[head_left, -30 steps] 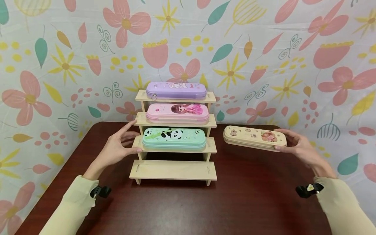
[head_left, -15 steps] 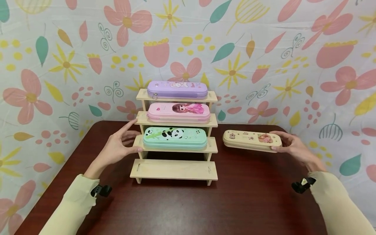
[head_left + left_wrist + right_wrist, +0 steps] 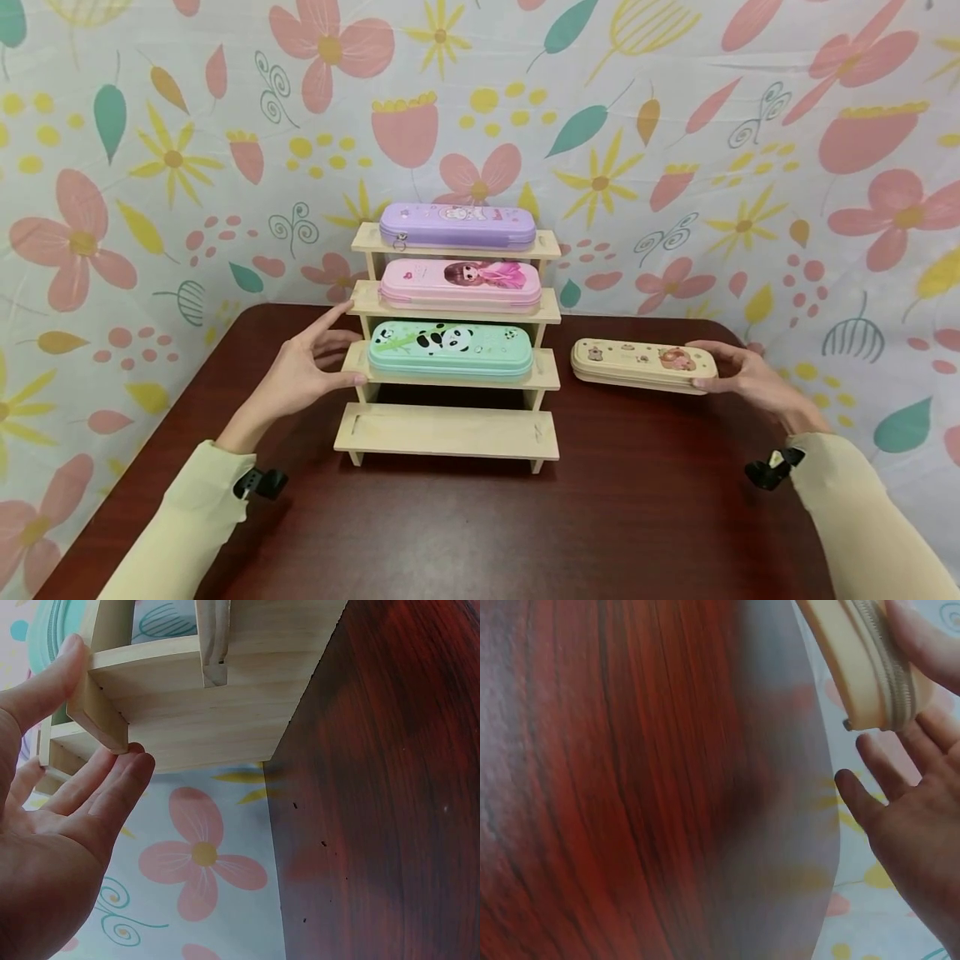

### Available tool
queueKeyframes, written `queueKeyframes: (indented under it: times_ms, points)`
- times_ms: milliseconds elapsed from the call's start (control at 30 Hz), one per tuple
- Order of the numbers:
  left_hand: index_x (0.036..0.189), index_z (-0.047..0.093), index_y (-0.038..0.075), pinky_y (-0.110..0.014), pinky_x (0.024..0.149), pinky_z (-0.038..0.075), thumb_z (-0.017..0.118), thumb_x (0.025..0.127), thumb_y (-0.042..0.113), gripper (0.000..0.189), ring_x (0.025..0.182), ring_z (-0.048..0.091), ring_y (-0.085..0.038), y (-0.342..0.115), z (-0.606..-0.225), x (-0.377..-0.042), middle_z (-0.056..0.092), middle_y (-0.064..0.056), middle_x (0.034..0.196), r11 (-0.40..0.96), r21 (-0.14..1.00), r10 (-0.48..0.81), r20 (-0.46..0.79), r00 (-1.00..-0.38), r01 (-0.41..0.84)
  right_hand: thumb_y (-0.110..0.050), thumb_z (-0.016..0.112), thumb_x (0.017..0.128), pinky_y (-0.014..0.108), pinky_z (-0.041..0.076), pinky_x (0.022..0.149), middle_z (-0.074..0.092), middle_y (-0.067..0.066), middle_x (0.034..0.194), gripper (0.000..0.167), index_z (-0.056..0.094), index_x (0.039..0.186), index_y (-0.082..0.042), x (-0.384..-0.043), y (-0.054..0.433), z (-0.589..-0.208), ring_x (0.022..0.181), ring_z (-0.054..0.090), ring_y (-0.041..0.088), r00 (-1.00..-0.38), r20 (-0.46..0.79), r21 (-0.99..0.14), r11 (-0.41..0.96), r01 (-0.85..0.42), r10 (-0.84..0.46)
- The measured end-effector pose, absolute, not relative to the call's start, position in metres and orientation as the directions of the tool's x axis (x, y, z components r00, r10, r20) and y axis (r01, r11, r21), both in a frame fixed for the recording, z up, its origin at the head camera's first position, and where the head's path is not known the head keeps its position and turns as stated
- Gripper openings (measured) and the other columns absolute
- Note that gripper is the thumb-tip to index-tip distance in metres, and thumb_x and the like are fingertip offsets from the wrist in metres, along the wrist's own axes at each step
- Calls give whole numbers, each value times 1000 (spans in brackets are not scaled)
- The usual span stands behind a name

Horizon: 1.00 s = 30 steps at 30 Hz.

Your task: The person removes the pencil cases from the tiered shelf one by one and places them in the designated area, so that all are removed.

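A stepped wooden display rack [image 3: 447, 429] stands on the table, with one pencil case on each of its three upper shelves: purple [image 3: 459, 227] on top, pink [image 3: 461, 285] below it, mint green with pandas [image 3: 451, 348] third. My left hand [image 3: 303, 371] grips the rack's left end, its thumb on the third shelf's edge and other fingers at the shelf ends, as the left wrist view also shows. Right of the rack, my right hand [image 3: 750, 383] pinches a cream zippered pencil case [image 3: 643, 365] by its right end, thumb in front and fingers behind. In the right wrist view the cream case's end sits above the tabletop.
The lowest shelf of the rack holds no case. Dark red-brown tabletop [image 3: 465, 533] spreads in front and to both sides. Behind it hangs a white cloth [image 3: 285, 158] printed with flowers and leaves.
My right hand has moved the cream pencil case a little left and downward and brought it closer to level. The left hand keeps its place on the rack. The head view has shifted slightly.
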<state>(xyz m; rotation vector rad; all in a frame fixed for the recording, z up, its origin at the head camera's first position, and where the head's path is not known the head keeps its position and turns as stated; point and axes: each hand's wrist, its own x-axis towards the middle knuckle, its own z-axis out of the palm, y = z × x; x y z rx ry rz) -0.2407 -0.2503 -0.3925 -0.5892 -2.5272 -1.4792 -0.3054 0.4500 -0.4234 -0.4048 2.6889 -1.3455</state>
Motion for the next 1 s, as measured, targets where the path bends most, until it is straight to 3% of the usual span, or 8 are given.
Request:
queueKeyframes:
  times_ms: [133, 267, 467, 700, 1000]
  points:
    - [167, 34, 30, -59, 104, 52, 94, 82, 10, 106, 126, 64, -35, -251, -390, -241, 67, -18, 133, 440, 798, 256, 328, -909, 412, -16, 83, 94, 14, 47, 85, 60, 19, 137, 73, 46, 155, 1, -309, 452, -423, 109, 60, 8, -955, -13, -736, 649, -191, -296]
    - [167, 35, 31, -60, 104, 52, 94, 82, 9, 106, 127, 63, -36, -251, -388, -241, 67, -18, 134, 439, 795, 261, 334, -906, 419, -15, 82, 94, 14, 47, 87, 58, 25, 140, 74, 45, 155, 4, -313, 453, -426, 110, 59, 7, -951, -23, -728, 657, -196, -309]
    - [167, 34, 31, -57, 104, 53, 94, 81, 9, 106, 127, 63, -36, -249, -389, -241, 67, -18, 134, 441, 796, 261, 329, -908, 415, -12, 82, 94, 13, 47, 86, 61, 21, 137, 72, 46, 154, 4, -315, 455, -432, 108, 60, 6, -946, -9, -743, 636, -211, -325]
    - [167, 35, 30, -61, 103, 51, 94, 81, 8, 106, 127, 63, -35, -249, -391, -241, 67, -18, 134, 428, 799, 265, 335, -904, 422, 1, 80, 92, 16, 51, 82, 66, 13, 127, 64, 53, 150, -2, -317, 456, -440, 102, 63, 7, -932, 52, -791, 555, -257, -358]
    - [167, 33, 32, -59, 103, 52, 94, 82, 10, 107, 127, 63, -37, -250, -392, -241, 66, -18, 134, 454, 792, 258, 322, -911, 408, -5, 81, 92, 15, 49, 83, 57, 30, 137, 75, 43, 155, 8, -326, 454, -443, 105, 61, 8, -954, 31, -749, 625, -220, -299]
